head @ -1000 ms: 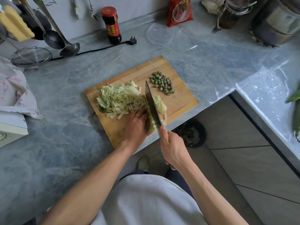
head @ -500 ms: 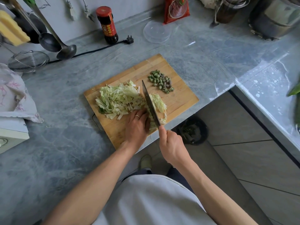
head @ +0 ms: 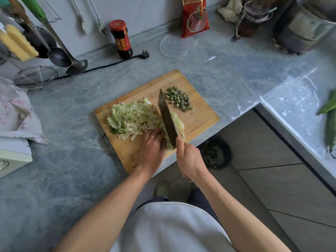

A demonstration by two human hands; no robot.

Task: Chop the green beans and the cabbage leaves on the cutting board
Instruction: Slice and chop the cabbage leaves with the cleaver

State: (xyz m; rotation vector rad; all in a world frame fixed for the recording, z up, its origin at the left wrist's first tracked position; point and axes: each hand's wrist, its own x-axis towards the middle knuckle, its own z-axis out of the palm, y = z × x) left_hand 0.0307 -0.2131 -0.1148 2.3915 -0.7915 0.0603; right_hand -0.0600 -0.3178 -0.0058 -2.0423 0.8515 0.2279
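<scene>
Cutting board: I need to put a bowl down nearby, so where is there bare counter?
Bare counter lies left of the cutting board, and between it and the clear lid. The wall side is crowded with ladles and the sauce bottle.

A grey marbled counter [head: 60, 164] fills the left and top of the frame, turning a corner to run down the right edge. A pale wall [head: 141, 13] backs it at the top. Grey floor tiles [head: 283, 188] show at lower right under soft, even light.
</scene>
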